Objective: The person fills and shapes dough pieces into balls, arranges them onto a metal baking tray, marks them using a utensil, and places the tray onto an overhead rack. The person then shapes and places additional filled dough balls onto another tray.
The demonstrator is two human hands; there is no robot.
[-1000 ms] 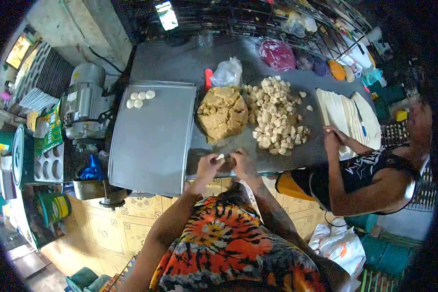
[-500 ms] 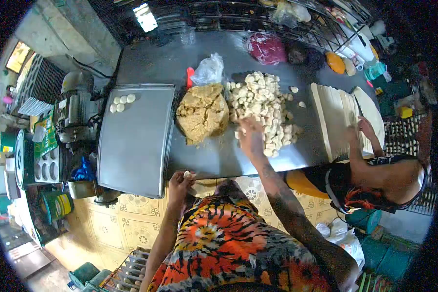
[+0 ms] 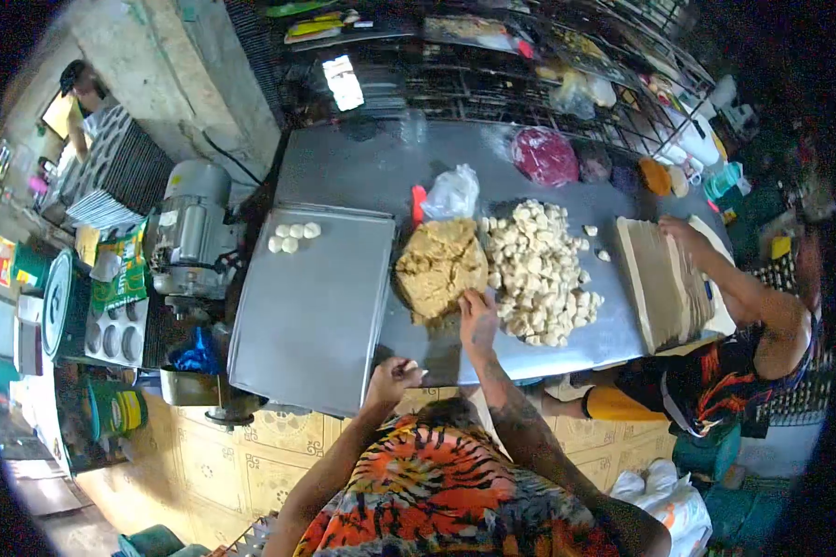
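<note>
My left hand (image 3: 396, 381) is closed around a small pale dough piece at the table's front edge, right of the flat metal tray (image 3: 311, 302). Several round dough balls (image 3: 290, 245) sit near that tray's far left corner. My right hand (image 3: 476, 316) touches the lower right edge of the large tan filling mound (image 3: 441, 265), its fingers pinched; anything between them is too small to make out. A heap of pale dough pieces (image 3: 537, 269) lies just right of the mound. Behind the mound are a clear plastic bag (image 3: 452, 192) and a red-handled tool (image 3: 418, 202).
On the right, a co-worker's arm (image 3: 724, 269) reaches over long dough strips (image 3: 655, 278). A motor machine (image 3: 195, 227) and stacked moulds (image 3: 121, 167) stand at left. A wrapped magenta lump (image 3: 544, 156) lies at the back. Another person (image 3: 82, 93) is at far left.
My right hand has moved from the dough heap to the filling mound. My left hand still holds a dough piece. The co-worker's hand has moved to the strips' far end. The view has shifted.
</note>
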